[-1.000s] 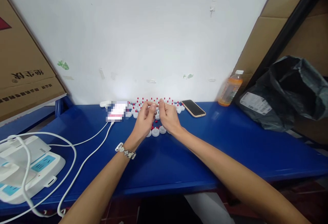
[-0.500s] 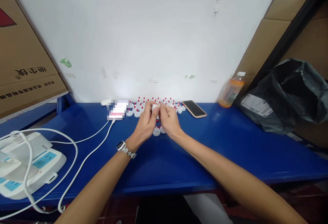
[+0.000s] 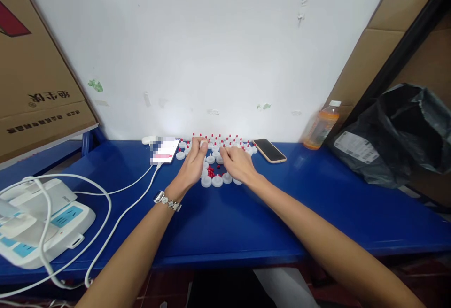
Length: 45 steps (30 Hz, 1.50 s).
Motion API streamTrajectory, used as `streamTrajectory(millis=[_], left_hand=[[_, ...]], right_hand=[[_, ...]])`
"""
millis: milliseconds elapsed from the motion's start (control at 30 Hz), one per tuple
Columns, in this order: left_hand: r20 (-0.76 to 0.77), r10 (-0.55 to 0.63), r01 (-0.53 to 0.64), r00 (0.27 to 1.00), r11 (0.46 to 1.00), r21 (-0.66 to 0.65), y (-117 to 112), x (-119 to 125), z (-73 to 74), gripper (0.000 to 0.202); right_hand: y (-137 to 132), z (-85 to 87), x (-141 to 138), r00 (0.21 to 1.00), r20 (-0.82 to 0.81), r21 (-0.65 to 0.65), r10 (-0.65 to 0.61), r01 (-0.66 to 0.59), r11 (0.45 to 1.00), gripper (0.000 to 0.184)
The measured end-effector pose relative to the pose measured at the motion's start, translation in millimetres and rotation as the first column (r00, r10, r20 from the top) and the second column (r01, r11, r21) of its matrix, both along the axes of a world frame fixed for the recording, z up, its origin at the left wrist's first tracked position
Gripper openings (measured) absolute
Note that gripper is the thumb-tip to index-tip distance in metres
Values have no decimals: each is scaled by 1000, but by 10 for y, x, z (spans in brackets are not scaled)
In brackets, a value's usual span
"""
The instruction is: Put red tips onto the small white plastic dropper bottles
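Note:
My left hand is closed on a white plastic nozzle cap, partly hidden by the thumb and fingers. My right hand is a little apart from it, fingers curled and pinched low over the caps; anything between them is hidden. Around and behind both hands stand several white caps with small red tips. Nearer to me, white caps without red tips lie around a small heap of loose red tips.
A phone lies right of the caps, and another phone with a cable lies left. A white power strip and looped cables fill the left side. An orange drink bottle and a grey plastic bag are at right.
My hands, together before, have moved apart, the left one leftward and the right one slightly rightward. The red heap and bare caps between them now show. The view has shifted slightly.

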<state>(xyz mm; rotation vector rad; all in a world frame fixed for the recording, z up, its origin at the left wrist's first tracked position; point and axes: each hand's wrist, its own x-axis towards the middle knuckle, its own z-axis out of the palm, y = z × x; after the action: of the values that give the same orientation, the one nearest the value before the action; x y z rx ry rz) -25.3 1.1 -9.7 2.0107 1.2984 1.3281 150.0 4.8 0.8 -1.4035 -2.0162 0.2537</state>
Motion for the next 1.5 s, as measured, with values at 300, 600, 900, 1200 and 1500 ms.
streamTrajectory(millis=[300, 600, 900, 1200, 1500], left_hand=[[-172, -148, 145, 974, 989, -25, 49, -161, -14, 28], [-178, -136, 133, 975, 991, -32, 93, -207, -49, 31], [-136, -148, 143, 980, 989, -46, 61, -198, -5, 30], [-230, 174, -172, 958, 985, 30, 147, -401, 3, 29], [-430, 330, -337, 840, 939, 61, 129, -463, -102, 24]], right_hand=[[27, 65, 59, 983, 171, -80, 62, -49, 996, 41], [204, -73, 91, 965, -127, -234, 229, -253, 939, 19], [209, 3, 45, 894, -375, -115, 246, -308, 944, 20], [517, 93, -104, 948, -267, 11, 173, -176, 984, 12], [783, -1, -346, 967, 255, 1, 8, -8, 1000, 17]])
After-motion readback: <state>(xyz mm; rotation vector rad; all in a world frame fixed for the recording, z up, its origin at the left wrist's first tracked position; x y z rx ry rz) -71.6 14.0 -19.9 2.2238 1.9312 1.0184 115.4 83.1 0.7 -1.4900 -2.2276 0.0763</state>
